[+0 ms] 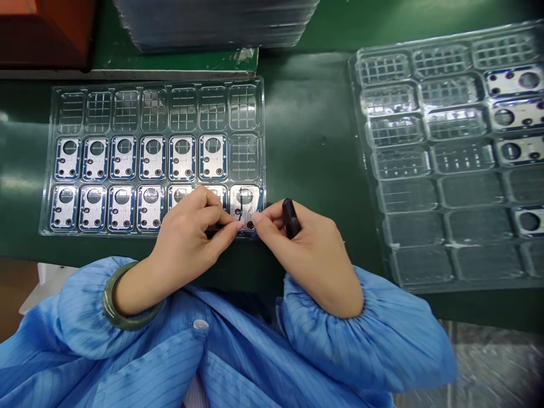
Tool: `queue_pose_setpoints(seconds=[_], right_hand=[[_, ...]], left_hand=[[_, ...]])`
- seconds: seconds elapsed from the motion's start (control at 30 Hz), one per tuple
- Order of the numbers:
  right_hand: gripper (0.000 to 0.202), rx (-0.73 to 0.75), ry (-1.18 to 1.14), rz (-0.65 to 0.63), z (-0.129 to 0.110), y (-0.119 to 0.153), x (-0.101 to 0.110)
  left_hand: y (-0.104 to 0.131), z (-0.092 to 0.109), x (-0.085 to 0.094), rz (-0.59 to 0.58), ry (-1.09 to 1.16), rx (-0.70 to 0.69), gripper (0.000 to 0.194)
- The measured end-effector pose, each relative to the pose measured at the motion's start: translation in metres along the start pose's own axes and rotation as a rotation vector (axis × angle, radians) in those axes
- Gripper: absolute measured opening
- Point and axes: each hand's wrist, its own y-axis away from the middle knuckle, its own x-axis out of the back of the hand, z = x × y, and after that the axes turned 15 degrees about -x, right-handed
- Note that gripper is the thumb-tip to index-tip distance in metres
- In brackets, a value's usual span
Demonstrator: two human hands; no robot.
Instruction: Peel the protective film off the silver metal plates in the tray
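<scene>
My left hand is closed in a pinch over the front right pocket of the near tray. A thin black strip rises from its fingertips across a silver metal plate. My right hand is closed around a black-handled tool, whose working end is hidden by the fingers. Its thumb and forefinger meet at the plate's right side, close to the left fingertips. In the front and middle rows lie several similar plates, each with one large round hole and blue edges. My left hand covers part of the front row.
On the right stands another clear tray with several plates in its right column. A stack of clear trays sits behind, beside an orange-red box. The green tabletop runs between the two trays.
</scene>
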Motion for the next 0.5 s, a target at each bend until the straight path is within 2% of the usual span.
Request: queue_pose_setpoints(seconds=[0.5], right_hand=[[0.022, -0.003, 0.01, 0.008, 0.0001, -0.0002, -0.0009]], left_hand=[[-0.0015, 0.0013, 0.0, -0.018, -0.034, 0.002, 0.012]])
